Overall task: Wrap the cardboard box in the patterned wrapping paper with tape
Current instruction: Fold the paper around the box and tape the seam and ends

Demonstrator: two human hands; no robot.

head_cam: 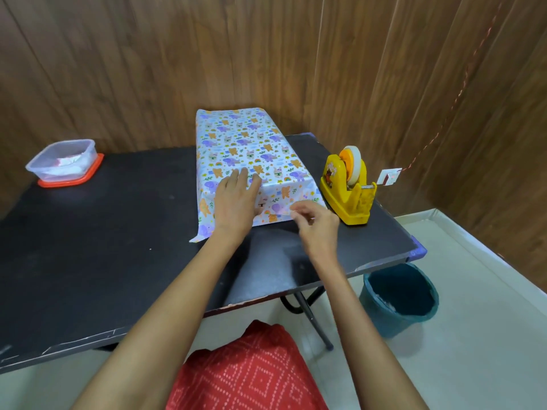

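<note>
My left hand [235, 199] and my right hand [313, 220] are bare. So are both my arms [177, 306], all the way back to the bottom of the picture. On my lap I wear red cloth [245, 374]. It has lots of tiny white dots on it. The dots make lines and diamond shapes, one inside the other.
</note>
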